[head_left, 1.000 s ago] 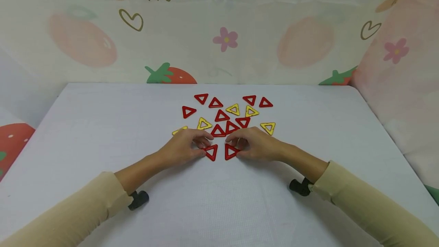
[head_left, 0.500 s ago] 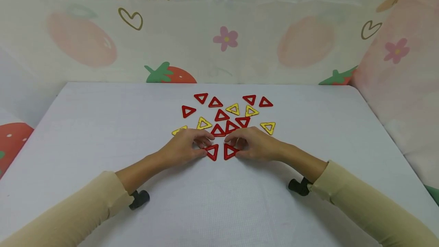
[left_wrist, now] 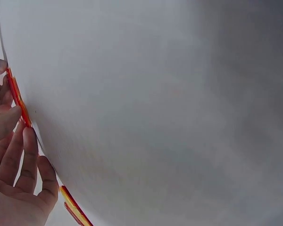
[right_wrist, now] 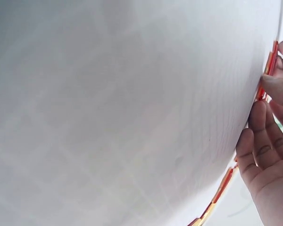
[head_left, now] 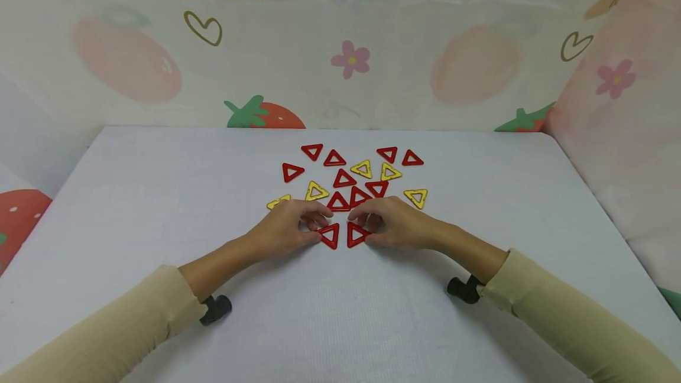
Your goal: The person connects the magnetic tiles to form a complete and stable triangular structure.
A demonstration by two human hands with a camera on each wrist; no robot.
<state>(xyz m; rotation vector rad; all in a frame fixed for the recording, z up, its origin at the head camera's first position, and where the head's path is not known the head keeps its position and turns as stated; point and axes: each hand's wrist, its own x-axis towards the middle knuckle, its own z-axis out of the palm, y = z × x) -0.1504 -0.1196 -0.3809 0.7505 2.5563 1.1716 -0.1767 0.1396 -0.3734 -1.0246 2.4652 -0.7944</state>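
Note:
Near the table's middle in the head view, my left hand (head_left: 287,226) holds a red triangle tile (head_left: 336,235) by its left corner, thumb and fingers on it. Facing it, my right hand (head_left: 396,224) holds a second red triangle tile (head_left: 350,235) by its right corner. A narrow gap parts the two tiles, whose straight sides face each other. Both are flat, open-centred frames. In the left wrist view the thumb and fingers touch a red tile (left_wrist: 22,113) seen edge-on. The right wrist view likewise shows fingers against a red tile (right_wrist: 261,92).
Several more red triangle tiles (head_left: 338,209) and yellow triangle tiles (head_left: 417,192) lie scattered just beyond the hands. One yellow tile (head_left: 279,201) is partly covered by the left hand. The white tabletop (head_left: 340,312) meets a patterned cloth backdrop (head_left: 393,10) behind.
Compared with one second ago, the two held tiles are slightly closer together. Over the last half second, hands and tiles look still.

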